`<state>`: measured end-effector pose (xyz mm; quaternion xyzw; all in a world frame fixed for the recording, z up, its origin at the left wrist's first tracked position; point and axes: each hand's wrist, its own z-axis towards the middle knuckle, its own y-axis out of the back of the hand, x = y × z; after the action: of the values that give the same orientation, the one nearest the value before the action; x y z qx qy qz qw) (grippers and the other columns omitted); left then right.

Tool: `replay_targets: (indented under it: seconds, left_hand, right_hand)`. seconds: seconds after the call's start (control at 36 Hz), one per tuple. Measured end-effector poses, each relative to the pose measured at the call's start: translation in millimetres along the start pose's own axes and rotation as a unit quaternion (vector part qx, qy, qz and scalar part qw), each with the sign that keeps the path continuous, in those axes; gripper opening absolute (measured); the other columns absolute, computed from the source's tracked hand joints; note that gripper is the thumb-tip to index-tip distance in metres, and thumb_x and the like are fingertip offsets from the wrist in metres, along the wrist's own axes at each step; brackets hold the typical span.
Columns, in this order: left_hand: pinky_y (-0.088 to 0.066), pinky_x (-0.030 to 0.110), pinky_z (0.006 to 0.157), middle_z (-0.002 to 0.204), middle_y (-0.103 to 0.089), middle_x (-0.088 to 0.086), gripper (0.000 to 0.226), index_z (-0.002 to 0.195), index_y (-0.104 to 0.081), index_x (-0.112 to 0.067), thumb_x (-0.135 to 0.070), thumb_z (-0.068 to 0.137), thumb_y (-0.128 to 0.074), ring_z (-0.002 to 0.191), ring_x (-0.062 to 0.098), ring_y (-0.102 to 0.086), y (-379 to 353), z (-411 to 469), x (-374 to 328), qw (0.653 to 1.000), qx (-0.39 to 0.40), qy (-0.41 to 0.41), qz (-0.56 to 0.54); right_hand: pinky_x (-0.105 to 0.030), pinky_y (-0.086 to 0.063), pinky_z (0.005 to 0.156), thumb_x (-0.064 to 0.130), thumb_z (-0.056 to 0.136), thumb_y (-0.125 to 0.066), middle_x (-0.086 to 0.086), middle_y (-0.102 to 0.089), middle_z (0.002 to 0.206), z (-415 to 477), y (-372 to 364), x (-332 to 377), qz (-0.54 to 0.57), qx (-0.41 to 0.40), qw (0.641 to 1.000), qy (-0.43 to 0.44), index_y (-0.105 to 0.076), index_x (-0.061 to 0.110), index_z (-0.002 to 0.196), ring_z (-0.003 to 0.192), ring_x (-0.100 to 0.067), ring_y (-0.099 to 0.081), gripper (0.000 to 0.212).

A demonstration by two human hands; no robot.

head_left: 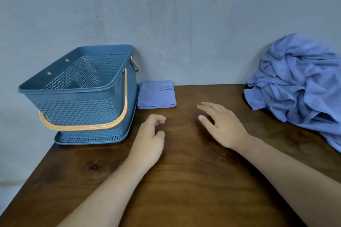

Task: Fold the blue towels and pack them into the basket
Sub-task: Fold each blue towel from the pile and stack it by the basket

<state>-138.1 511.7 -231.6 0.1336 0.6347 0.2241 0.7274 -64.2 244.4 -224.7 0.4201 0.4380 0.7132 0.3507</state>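
A blue perforated basket (79, 108) with an orange handle stands at the table's back left, and I see no towels inside it. One folded blue towel (156, 95) lies flat just right of the basket, against the wall. A crumpled heap of blue towels (299, 83) sits at the back right. My left hand (150, 138) hovers low over the table in front of the folded towel, fingers loosely curled, holding nothing. My right hand (221, 125) is beside it, fingers spread and relaxed, also holding nothing.
The dark wooden table (184, 180) ends at a grey wall (184, 24) behind. Its left edge runs diagonally below the basket. Bare wood lies between and in front of my hands.
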Motion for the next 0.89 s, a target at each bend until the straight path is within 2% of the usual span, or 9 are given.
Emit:
replay_targets:
  seconds: [0.08,0.14,0.19,0.28,0.36,0.47,0.56,0.69,0.89]
  left_hand:
    - [-0.035,0.016,0.099,0.124,-0.057,-0.022,0.045,0.118,-0.059,-0.045,-0.007,0.094,-0.055,0.12,-0.001,-0.05,-2,-6,-6,0.995,0.045,-0.037,0.077]
    - [-0.041,0.023,0.096,0.12,-0.056,-0.025,0.042,0.116,-0.058,-0.046,-0.01,0.095,-0.057,0.113,0.001,-0.051,-3,-9,-9,0.988,0.073,-0.063,0.123]
    - [-0.044,0.032,0.1,0.118,-0.058,-0.026,0.036,0.115,-0.06,-0.045,-0.014,0.097,-0.058,0.114,0.002,-0.051,-6,-11,-8,0.979,0.087,-0.093,0.162]
    - [-0.045,0.037,0.105,0.12,-0.058,-0.029,0.028,0.115,-0.063,-0.044,-0.02,0.101,-0.059,0.116,0.001,-0.051,-11,-17,-6,0.961,0.103,-0.132,0.222]
    - [-0.047,0.037,0.105,0.124,-0.056,-0.033,0.024,0.118,-0.064,-0.046,-0.029,0.103,-0.057,0.119,-0.001,-0.05,-28,-21,-15,0.945,0.111,-0.154,0.267]
    - [-0.05,0.034,0.1,0.125,-0.054,-0.034,0.023,0.122,-0.061,-0.049,-0.036,0.105,-0.054,0.116,-0.004,-0.048,-62,-13,-45,0.93,0.132,-0.165,0.3]
    - [-0.05,0.033,0.101,0.125,-0.055,-0.032,0.023,0.125,-0.063,-0.045,-0.038,0.105,-0.054,0.114,-0.004,-0.048,-96,0,-74,0.927,0.153,-0.168,0.298]
    - [-0.051,0.035,0.101,0.128,-0.057,-0.025,0.028,0.131,-0.063,-0.039,-0.039,0.106,-0.051,0.115,-0.001,-0.051,-163,34,-140,0.925,0.153,-0.213,0.274]
    - [-0.054,0.043,0.099,0.125,-0.063,-0.013,0.025,0.128,-0.063,-0.034,-0.039,0.105,-0.055,0.115,0.009,-0.06,-247,96,-225,0.926,0.141,-0.274,0.22]
  right_hand:
    - [-0.037,-0.028,0.12,0.058,0.109,-0.038,0.02,-0.039,0.163,-46,22,-26,0.006,-0.007,1.0,-0.021,-0.044,0.044,0.155,0.152,-0.004,-0.029,0.048]
    - [-0.038,-0.03,0.121,0.058,0.109,-0.04,0.021,-0.039,0.162,-70,34,-41,0.001,-0.01,1.0,-0.024,-0.045,0.045,0.155,0.151,-0.003,-0.03,0.048]
    - [-0.04,-0.032,0.122,0.06,0.108,-0.04,0.022,-0.038,0.162,-91,45,-58,-0.009,-0.008,1.0,-0.018,-0.044,0.046,0.155,0.151,-0.003,-0.031,0.049]
    - [-0.04,-0.035,0.121,0.057,0.106,-0.045,0.022,-0.041,0.16,-116,61,-81,-0.018,-0.026,0.999,-0.012,-0.047,0.045,0.153,0.148,-0.002,-0.035,0.048]
    - [-0.038,-0.042,0.114,0.045,0.105,-0.055,0.021,-0.05,0.151,-131,73,-107,0.014,-0.088,0.996,-0.027,-0.057,0.04,0.145,0.137,-0.001,-0.044,0.04]
    - [-0.022,-0.044,0.099,0.032,0.103,-0.062,0.02,-0.057,0.139,-124,88,-125,0.171,-0.208,0.958,-0.103,-0.061,0.034,0.139,0.125,0.003,-0.049,0.036]
    - [-0.017,-0.04,0.101,0.021,0.103,-0.061,0.013,-0.058,0.134,-116,98,-132,0.216,-0.27,0.93,-0.125,-0.062,0.025,0.138,0.124,0.002,-0.05,0.035]
    - [-0.029,-0.045,0.11,0.015,0.101,-0.061,0.011,-0.057,0.137,-116,100,-148,0.236,-0.319,0.908,-0.131,-0.062,0.023,0.136,0.131,-0.006,-0.052,0.036]
    - [-0.033,-0.052,0.091,0.007,0.1,-0.053,0.013,-0.053,0.134,-116,110,-170,0.229,-0.379,0.884,-0.152,-0.061,0.025,0.135,0.116,-0.017,-0.056,0.039]
